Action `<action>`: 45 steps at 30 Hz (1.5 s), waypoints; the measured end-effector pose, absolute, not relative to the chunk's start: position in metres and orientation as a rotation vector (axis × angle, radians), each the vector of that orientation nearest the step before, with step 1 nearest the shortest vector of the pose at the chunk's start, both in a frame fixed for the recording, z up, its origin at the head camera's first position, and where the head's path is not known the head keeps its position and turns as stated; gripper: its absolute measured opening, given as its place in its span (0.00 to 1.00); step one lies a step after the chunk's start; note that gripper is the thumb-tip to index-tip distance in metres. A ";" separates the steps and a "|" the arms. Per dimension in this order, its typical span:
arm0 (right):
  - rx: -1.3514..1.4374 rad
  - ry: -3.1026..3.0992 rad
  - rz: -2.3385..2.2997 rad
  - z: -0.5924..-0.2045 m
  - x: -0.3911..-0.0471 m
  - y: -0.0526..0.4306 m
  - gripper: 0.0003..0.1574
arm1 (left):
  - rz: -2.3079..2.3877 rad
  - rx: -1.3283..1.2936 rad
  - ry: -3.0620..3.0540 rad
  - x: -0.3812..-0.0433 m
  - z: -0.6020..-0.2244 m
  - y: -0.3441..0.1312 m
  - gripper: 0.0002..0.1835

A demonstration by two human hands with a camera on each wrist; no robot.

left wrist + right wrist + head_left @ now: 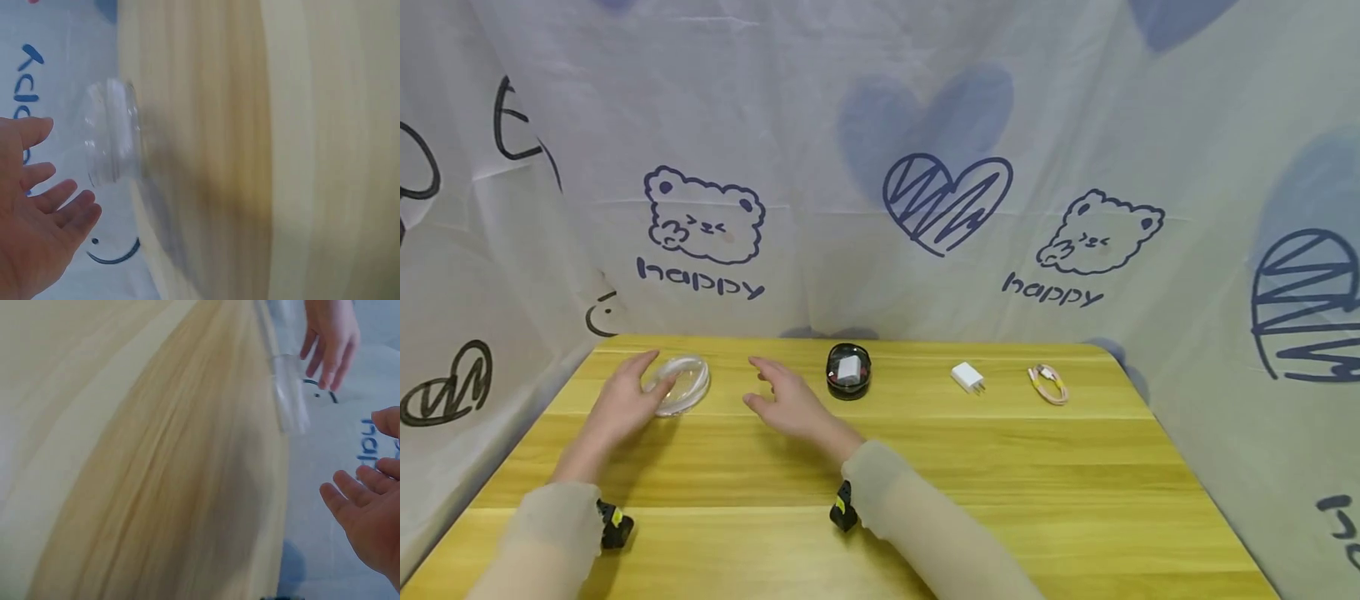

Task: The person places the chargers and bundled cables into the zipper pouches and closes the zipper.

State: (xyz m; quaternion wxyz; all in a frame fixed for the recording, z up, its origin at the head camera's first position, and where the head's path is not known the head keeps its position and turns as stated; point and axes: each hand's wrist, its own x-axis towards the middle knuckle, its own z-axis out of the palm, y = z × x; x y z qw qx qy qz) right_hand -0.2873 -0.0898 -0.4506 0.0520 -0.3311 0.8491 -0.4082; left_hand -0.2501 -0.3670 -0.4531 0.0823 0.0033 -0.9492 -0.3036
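Note:
A round, clear plastic container (702, 385) stands at the left of the wooden table. My left hand (625, 392) is at its left side, thumb and fingers spread. In the left wrist view a gap shows between that hand (40, 212) and the container (112, 134). To the container's right, my right hand (790, 404) hovers over the table with fingers loosely extended, holding nothing. Right of this hand is a black, round, open case (848, 393) with a white charger block (848, 368) in it.
Farther right on the table (1000, 467) lie a white plug adapter (967, 377) with its prongs out and a coiled pinkish cable (1057, 396) with a yellow tie. A white printed cloth (835, 250) hangs behind the table's back edge and along both sides.

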 end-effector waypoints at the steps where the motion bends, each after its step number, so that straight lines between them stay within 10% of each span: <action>1: -1.013 2.583 -1.211 -0.451 -0.288 -0.094 0.39 | -0.911 0.015 -2.855 -0.251 -0.454 -0.370 0.38; 27: -0.907 2.689 -0.852 -0.476 -0.300 -0.163 0.55 | -1.084 -0.081 -2.969 -0.252 -0.466 -0.362 0.41; 45: -0.843 2.573 -1.131 -0.484 -0.290 -0.127 0.47 | -1.177 -0.181 -2.949 -0.234 -0.465 -0.333 0.34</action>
